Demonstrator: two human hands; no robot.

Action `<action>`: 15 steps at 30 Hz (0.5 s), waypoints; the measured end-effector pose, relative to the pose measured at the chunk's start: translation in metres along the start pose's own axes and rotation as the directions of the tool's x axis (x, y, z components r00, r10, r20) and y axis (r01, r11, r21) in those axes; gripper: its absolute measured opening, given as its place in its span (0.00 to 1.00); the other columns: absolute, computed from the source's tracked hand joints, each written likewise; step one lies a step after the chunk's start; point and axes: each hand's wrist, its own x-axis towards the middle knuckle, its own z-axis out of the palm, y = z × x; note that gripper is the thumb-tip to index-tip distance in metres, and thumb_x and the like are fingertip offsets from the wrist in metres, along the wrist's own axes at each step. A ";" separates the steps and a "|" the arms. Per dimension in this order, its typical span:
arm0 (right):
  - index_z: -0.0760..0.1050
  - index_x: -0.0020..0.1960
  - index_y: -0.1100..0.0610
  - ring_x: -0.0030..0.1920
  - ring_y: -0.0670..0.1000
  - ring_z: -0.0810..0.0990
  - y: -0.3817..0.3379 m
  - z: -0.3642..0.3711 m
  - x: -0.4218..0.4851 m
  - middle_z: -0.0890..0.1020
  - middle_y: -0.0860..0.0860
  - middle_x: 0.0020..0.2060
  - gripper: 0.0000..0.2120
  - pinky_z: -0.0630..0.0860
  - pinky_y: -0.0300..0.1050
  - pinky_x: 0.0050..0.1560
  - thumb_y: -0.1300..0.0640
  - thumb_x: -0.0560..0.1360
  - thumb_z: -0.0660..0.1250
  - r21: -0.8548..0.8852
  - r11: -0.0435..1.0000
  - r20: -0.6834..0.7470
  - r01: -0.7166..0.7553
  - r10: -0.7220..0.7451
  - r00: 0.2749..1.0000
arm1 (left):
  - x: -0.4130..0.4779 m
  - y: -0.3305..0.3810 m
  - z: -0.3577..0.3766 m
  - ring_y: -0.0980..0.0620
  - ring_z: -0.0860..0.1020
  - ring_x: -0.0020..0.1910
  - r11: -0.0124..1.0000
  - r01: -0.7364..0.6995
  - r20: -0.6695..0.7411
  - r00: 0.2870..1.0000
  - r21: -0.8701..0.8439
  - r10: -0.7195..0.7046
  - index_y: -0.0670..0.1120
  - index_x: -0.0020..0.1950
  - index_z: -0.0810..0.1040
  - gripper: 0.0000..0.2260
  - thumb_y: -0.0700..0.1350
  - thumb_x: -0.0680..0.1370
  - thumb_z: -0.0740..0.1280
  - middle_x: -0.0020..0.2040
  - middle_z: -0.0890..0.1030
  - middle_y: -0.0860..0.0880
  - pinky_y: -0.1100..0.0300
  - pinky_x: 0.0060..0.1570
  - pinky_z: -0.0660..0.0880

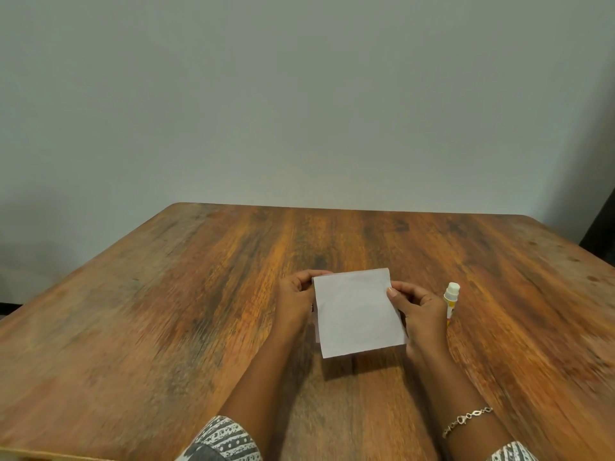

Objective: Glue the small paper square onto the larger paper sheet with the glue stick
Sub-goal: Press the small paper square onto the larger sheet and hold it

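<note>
Pinching paper sheet [357, 312], both hands

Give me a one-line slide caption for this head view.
Both hands, left hand and right hand, hold white paper above wooden table; glue stick alongside.

Both forearms extended; left hand [294, 299] and right hand [420, 309] raised, fingers curled in pinch

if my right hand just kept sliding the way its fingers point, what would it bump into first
The paper sheet it already pinches: the right hand points leftward across it, toward the left hand on the far edge. The glue stick lies behind it, out of that line.
</note>
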 end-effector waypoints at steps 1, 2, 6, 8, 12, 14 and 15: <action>0.77 0.40 0.52 0.43 0.54 0.80 -0.001 0.000 0.000 0.81 0.51 0.42 0.07 0.74 0.44 0.35 0.63 0.73 0.66 0.000 1.000 0.000 -0.001 0.001 1.000 | 0.000 0.000 0.000 0.52 0.80 0.43 1.000 -0.002 -0.001 1.000 0.002 0.002 0.44 0.43 0.80 0.06 0.35 0.75 0.65 0.45 0.82 0.47 0.59 0.37 0.75; 0.77 0.40 0.52 0.43 0.54 0.80 -0.001 0.000 -0.001 0.81 0.51 0.42 0.07 0.74 0.44 0.35 0.63 0.73 0.66 -0.001 1.000 -0.001 -0.002 0.002 1.000 | 0.000 0.000 0.000 0.53 0.80 0.42 1.000 -0.004 0.000 1.000 0.001 0.004 0.44 0.44 0.80 0.07 0.35 0.75 0.65 0.45 0.82 0.47 0.61 0.35 0.75; 0.77 0.42 0.54 0.42 0.53 0.80 -0.002 0.000 -0.001 0.80 0.51 0.42 0.04 0.74 0.44 0.34 0.62 0.73 0.66 0.001 1.000 -0.001 -0.019 0.019 1.000 | -0.002 0.001 0.001 0.60 0.81 0.35 1.000 0.000 0.012 1.000 -0.031 0.000 0.45 0.43 0.80 0.07 0.35 0.76 0.64 0.42 0.82 0.49 0.67 0.29 0.75; 0.76 0.42 0.54 0.41 0.53 0.80 -0.002 0.000 -0.001 0.80 0.51 0.42 0.05 0.74 0.44 0.34 0.63 0.73 0.66 0.002 1.000 -0.003 -0.026 0.026 1.000 | -0.003 0.001 0.002 0.59 0.81 0.35 0.998 0.020 0.012 1.000 -0.067 -0.019 0.45 0.43 0.80 0.08 0.35 0.76 0.64 0.42 0.83 0.48 0.67 0.29 0.75; 0.77 0.40 0.54 0.41 0.54 0.79 -0.003 -0.001 -0.001 0.80 0.52 0.41 0.06 0.74 0.46 0.35 0.63 0.73 0.66 0.023 0.999 -0.015 -0.045 0.046 0.999 | -0.003 0.000 0.004 0.54 0.81 0.40 0.989 0.069 -0.007 0.998 -0.132 -0.070 0.44 0.46 0.79 0.07 0.36 0.77 0.63 0.45 0.82 0.46 0.63 0.34 0.75; 0.76 0.40 0.54 0.41 0.54 0.79 -0.003 -0.001 0.000 0.80 0.52 0.41 0.06 0.74 0.46 0.34 0.64 0.73 0.66 0.038 0.998 -0.023 -0.052 0.052 0.998 | -0.002 -0.002 0.004 0.50 0.80 0.44 0.987 0.077 -0.016 0.997 -0.138 -0.080 0.45 0.46 0.79 0.08 0.36 0.78 0.62 0.47 0.82 0.45 0.59 0.39 0.74; 0.76 0.40 0.54 0.41 0.54 0.79 -0.003 -0.001 0.000 0.80 0.52 0.40 0.06 0.74 0.46 0.34 0.64 0.73 0.66 0.039 0.998 -0.025 -0.054 0.054 0.998 | -0.002 -0.003 0.004 0.49 0.79 0.45 0.986 0.081 -0.021 0.996 -0.147 -0.085 0.46 0.46 0.79 0.08 0.36 0.78 0.62 0.47 0.81 0.45 0.58 0.40 0.74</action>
